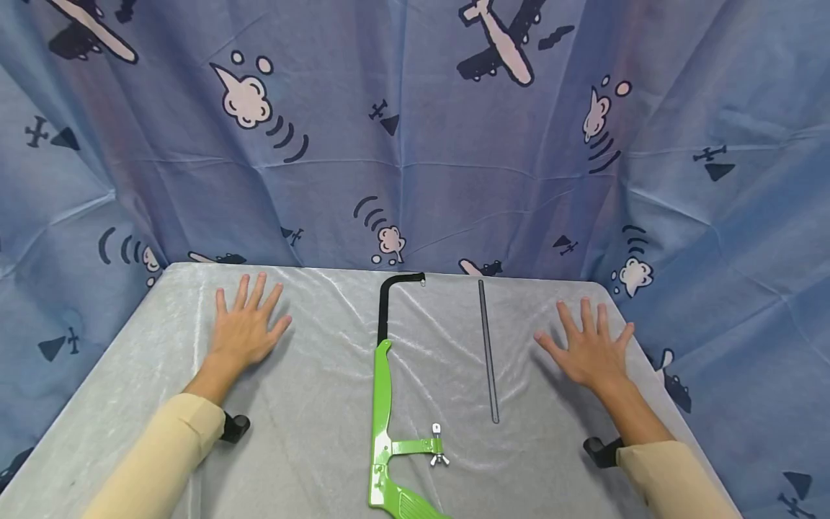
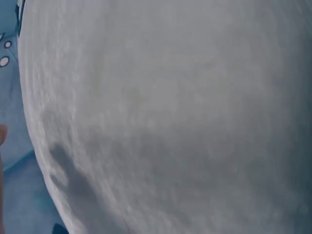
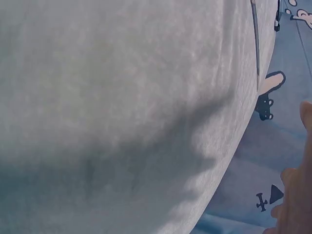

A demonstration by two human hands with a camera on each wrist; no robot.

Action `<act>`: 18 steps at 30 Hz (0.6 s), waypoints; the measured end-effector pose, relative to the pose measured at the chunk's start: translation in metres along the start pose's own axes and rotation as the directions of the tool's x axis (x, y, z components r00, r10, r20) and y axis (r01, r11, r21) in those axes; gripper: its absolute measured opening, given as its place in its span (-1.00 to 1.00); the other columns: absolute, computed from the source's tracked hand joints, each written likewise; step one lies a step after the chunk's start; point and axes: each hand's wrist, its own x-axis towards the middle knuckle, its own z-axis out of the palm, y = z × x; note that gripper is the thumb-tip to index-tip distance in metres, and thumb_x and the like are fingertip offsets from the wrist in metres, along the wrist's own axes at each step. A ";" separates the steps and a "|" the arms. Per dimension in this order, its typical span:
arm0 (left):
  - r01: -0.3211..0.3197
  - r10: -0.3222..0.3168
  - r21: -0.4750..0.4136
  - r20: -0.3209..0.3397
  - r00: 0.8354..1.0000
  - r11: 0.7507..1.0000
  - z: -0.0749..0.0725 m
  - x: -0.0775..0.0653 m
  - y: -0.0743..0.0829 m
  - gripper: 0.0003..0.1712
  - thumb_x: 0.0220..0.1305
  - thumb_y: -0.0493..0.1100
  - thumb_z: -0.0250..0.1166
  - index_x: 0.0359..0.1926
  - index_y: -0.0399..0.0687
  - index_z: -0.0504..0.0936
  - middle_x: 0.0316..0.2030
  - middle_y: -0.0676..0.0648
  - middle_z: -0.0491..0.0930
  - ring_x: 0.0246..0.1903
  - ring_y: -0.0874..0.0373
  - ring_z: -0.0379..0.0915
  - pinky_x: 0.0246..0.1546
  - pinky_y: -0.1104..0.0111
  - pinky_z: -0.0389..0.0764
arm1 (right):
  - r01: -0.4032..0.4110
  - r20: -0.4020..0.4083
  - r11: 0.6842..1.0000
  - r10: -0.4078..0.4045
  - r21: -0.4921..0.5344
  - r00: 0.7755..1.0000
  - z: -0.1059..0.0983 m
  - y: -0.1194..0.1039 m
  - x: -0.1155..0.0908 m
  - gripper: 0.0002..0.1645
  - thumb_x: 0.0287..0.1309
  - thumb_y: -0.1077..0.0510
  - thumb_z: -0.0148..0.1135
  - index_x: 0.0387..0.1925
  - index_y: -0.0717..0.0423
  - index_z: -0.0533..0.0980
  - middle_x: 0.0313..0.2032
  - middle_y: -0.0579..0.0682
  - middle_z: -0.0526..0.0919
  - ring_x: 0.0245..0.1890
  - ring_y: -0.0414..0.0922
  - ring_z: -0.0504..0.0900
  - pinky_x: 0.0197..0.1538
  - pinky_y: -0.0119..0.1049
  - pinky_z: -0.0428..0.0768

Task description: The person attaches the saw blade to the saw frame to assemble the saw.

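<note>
A hacksaw frame with a bright green handle and body (image 1: 382, 393) and a black bent front bar (image 1: 384, 310) lies in the middle of the table. A wing nut (image 1: 439, 459) sits on its short green arm. To its right lies a thin dark grey saw blade (image 1: 489, 353), apart from the frame. My left hand (image 1: 243, 328), fingers spread and palm down, is left of the frame and holds nothing. Right of the blade, my right hand (image 1: 591, 349) is spread the same way, also holding nothing. The wrist views catch only a sliver of the left hand and part of the right hand (image 3: 295, 195).
A pale grey velvety cloth covers the table (image 1: 311, 432). Blue curtains (image 1: 337, 180) printed with planes and clouds hang behind and at both sides. Black wrist mounts (image 1: 235, 427) stick out inward from both sleeves. Hand shadows fall on the cloth.
</note>
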 end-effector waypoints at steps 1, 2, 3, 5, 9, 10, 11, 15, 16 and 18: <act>-0.004 0.004 0.000 0.001 1.000 1.000 0.000 0.000 0.002 -0.22 0.43 0.24 0.00 0.50 -0.05 0.19 0.52 -0.27 -0.05 0.49 -0.29 -0.27 0.31 -0.37 -0.34 | 0.002 0.002 1.000 -0.002 0.000 1.000 0.001 -0.001 0.000 0.10 0.25 -0.56 -0.19 0.54 0.07 0.02 0.49 0.43 -0.16 0.46 0.44 -0.30 0.17 0.56 -0.56; -0.007 0.007 0.004 0.004 1.000 1.000 0.000 0.001 0.003 -0.22 0.43 0.24 0.00 0.51 -0.04 0.18 0.52 -0.26 -0.05 0.50 -0.29 -0.28 0.31 -0.36 -0.34 | 0.005 0.005 1.000 -0.005 -0.002 1.000 0.001 -0.002 0.000 0.10 0.25 -0.56 -0.18 0.54 0.07 0.02 0.49 0.43 -0.16 0.46 0.44 -0.29 0.17 0.57 -0.54; -0.010 0.010 0.007 0.007 1.000 1.000 0.001 0.001 0.005 -0.22 0.43 0.25 -0.01 0.51 -0.03 0.18 0.53 -0.26 -0.06 0.50 -0.28 -0.28 0.32 -0.36 -0.34 | 0.008 0.009 1.000 -0.008 -0.003 1.000 0.002 -0.004 -0.001 0.10 0.25 -0.56 -0.18 0.54 0.08 0.03 0.49 0.43 -0.16 0.46 0.44 -0.28 0.17 0.57 -0.52; -0.018 0.018 0.009 0.013 1.000 1.000 0.002 0.002 0.009 -0.22 0.43 0.25 -0.01 0.52 -0.02 0.17 0.53 -0.25 -0.07 0.50 -0.27 -0.29 0.32 -0.35 -0.34 | 0.014 0.018 1.000 -0.014 -0.007 1.000 0.003 -0.006 -0.001 0.10 0.25 -0.56 -0.18 0.54 0.08 0.03 0.49 0.43 -0.16 0.46 0.44 -0.27 0.18 0.58 -0.48; -0.041 0.041 0.005 0.007 0.999 0.999 0.005 0.002 0.017 -0.21 0.42 0.25 0.02 0.52 0.01 0.18 0.53 -0.23 -0.05 0.50 -0.25 -0.26 0.33 -0.34 -0.30 | 0.024 0.025 1.000 -0.024 -0.006 0.999 0.005 -0.012 -0.002 0.10 0.25 -0.56 -0.17 0.53 0.08 0.04 0.48 0.43 -0.14 0.46 0.44 -0.24 0.19 0.60 -0.43; -0.049 0.049 -0.001 0.005 0.999 0.999 0.006 0.002 0.019 -0.22 0.41 0.25 0.03 0.52 0.01 0.19 0.53 -0.23 -0.04 0.50 -0.24 -0.26 0.33 -0.34 -0.29 | 0.028 0.023 1.000 -0.028 -0.006 0.999 0.005 -0.012 -0.002 0.09 0.25 -0.55 -0.17 0.53 0.08 0.04 0.48 0.43 -0.14 0.46 0.44 -0.24 0.19 0.60 -0.42; -0.058 0.058 -0.006 0.002 0.998 0.998 0.007 0.002 0.022 -0.22 0.41 0.25 0.03 0.52 0.01 0.19 0.53 -0.22 -0.04 0.50 -0.24 -0.26 0.33 -0.34 -0.29 | 0.032 0.019 0.999 -0.032 -0.005 0.999 0.006 -0.014 -0.002 0.09 0.25 -0.55 -0.16 0.53 0.08 0.05 0.48 0.44 -0.12 0.46 0.44 -0.23 0.19 0.60 -0.41; -0.100 0.100 -0.002 -0.003 0.995 0.995 0.010 0.002 0.032 -0.23 0.42 0.26 0.01 0.51 0.03 0.20 0.53 -0.20 -0.03 0.51 -0.23 -0.24 0.34 -0.34 -0.28 | 0.051 0.013 0.999 -0.051 -0.002 0.999 0.005 -0.020 -0.002 0.09 0.25 -0.55 -0.15 0.53 0.08 0.06 0.47 0.44 -0.07 0.45 0.44 -0.19 0.20 0.59 -0.36; -0.111 0.111 -0.002 -0.002 0.994 0.994 0.011 0.002 0.034 -0.23 0.42 0.26 0.00 0.51 0.03 0.20 0.53 -0.19 -0.03 0.51 -0.22 -0.23 0.34 -0.34 -0.27 | 0.055 0.013 0.998 -0.055 0.000 0.998 0.005 -0.021 -0.003 0.08 0.25 -0.55 -0.15 0.53 0.08 0.06 0.46 0.45 -0.07 0.45 0.44 -0.18 0.21 0.59 -0.36; -0.133 0.133 0.008 -0.006 0.991 0.991 0.012 0.002 0.039 -0.23 0.42 0.26 0.00 0.51 0.05 0.21 0.53 -0.18 -0.02 0.51 -0.21 -0.21 0.34 -0.33 -0.25 | 0.063 0.012 0.998 -0.063 0.003 0.998 0.005 -0.025 -0.003 0.08 0.25 -0.55 -0.14 0.52 0.07 0.07 0.46 0.45 -0.05 0.45 0.44 -0.17 0.21 0.59 -0.34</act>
